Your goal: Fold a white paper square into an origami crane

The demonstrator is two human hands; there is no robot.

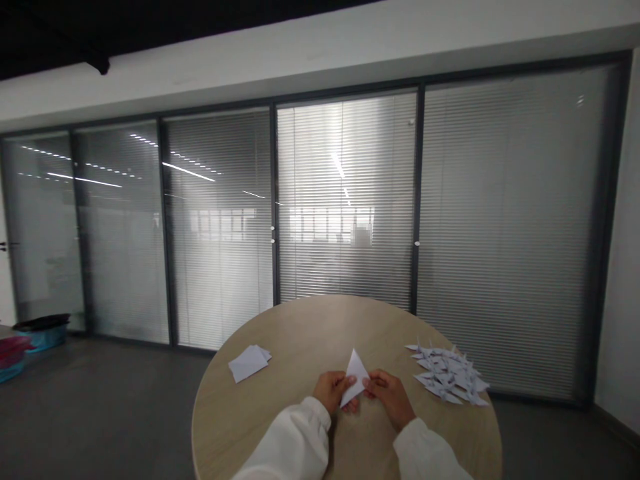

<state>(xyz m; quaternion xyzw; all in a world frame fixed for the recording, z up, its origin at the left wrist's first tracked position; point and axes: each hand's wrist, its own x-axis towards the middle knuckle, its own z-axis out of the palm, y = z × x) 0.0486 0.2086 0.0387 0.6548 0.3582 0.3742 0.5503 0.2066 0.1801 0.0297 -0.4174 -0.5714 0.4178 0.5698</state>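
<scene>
Between my two hands is a folded sheet of white paper (356, 372), its pointed corner facing away from me. My left hand (334, 392) pinches its left side, thumb on top. On the right side, my right hand (388, 395) grips the paper's edge between thumb and fingers. Some fingertips show below the paper; the rest of its underside is hidden. To the right lies a heap of folded white paper pieces with pointed tips (447, 373), which look like paper cranes. A small stack of flat white paper sheets (249, 363) rests on the left.
The round wooden table (340, 317) stands close to a glass partition with blinds (345, 200). On the floor at far left are a blue bin with a black liner (45, 333) and a reddish one (13, 353).
</scene>
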